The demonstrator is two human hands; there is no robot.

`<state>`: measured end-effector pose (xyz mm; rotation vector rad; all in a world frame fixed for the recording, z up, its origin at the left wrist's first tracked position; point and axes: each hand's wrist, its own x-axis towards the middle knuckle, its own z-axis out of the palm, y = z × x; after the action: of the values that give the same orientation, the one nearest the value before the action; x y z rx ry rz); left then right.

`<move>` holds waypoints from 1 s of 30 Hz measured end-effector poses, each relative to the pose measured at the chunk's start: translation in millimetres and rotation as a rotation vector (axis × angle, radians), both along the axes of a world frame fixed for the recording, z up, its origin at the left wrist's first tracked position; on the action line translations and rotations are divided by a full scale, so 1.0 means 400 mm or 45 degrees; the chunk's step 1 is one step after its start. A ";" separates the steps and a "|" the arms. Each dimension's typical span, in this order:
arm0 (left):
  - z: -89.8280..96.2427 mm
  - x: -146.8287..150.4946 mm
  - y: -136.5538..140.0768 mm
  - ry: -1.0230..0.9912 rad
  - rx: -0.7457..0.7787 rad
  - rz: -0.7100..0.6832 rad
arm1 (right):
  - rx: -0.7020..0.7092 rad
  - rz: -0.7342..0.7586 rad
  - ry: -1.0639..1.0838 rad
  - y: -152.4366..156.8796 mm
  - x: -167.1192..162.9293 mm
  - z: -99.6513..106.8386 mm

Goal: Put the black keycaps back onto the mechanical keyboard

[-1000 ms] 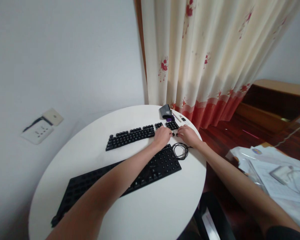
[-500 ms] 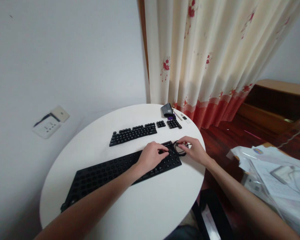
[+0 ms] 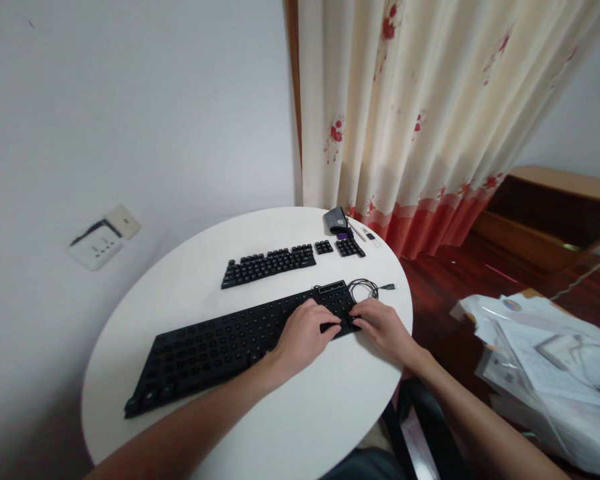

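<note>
Reaching over the right end of the black keyboard base (image 3: 215, 343) on the white table (image 3: 290, 413), left hand (image 3: 303, 337) and right hand (image 3: 384, 328) are held curled; anything pinched cannot be made out. Beyond, cable (image 3: 375, 291) coiled; farther, loose keycaps (image 3: 270, 265) ranged in blocks.

Pale wall (image 3: 190, 100) bears a socket plate (image 3: 95, 247) | floral cream curtain (image 3: 405, 100) hangs, red-banded below | wooden cabinet (image 3: 570, 177) stands by reddish floor (image 3: 457, 277) | round white tabletop (image 3: 280, 420) fills the foreground

Keyboard (image 3: 200, 353) and keycaps (image 3: 273, 265) look like matt plastic, the table (image 3: 290, 413) seems pretty smooth, the curtain (image 3: 367, 120) is soft-looking cloth, and that floor (image 3: 430, 287) is kinda glossy wood.
</note>
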<state>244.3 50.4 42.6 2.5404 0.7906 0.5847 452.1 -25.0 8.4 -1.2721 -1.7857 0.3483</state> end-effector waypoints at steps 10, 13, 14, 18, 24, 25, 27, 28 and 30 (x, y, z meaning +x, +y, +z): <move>-0.002 0.002 -0.022 0.102 0.175 -0.006 | 0.043 0.030 -0.075 -0.003 0.000 0.002; 0.000 0.004 -0.031 0.159 0.248 0.001 | 0.091 0.062 -0.103 -0.003 0.000 -0.003; 0.001 0.004 -0.035 0.179 0.274 0.001 | 0.111 0.068 -0.118 -0.004 0.000 -0.005; 0.003 0.006 -0.046 0.232 0.362 -0.014 | 0.167 0.060 -0.208 -0.008 0.000 -0.012; -0.010 0.007 -0.051 0.212 0.401 0.006 | 0.182 0.040 -0.358 -0.011 -0.003 -0.015; -0.012 0.007 -0.053 0.213 0.411 0.008 | 0.184 0.036 -0.356 -0.012 -0.005 -0.013; -0.016 0.007 -0.056 0.230 0.447 0.007 | 0.173 0.023 -0.346 -0.018 -0.008 -0.004; -0.017 0.006 -0.059 0.244 0.469 0.002 | 0.164 0.014 -0.346 -0.022 -0.010 0.003; -0.016 0.004 -0.062 0.277 0.506 -0.013 | 0.135 -0.006 -0.364 -0.030 -0.014 0.016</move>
<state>245.9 25.6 36.2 3.0110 0.7989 0.5089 446.4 -37.1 14.9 -1.3004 -2.0106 0.0691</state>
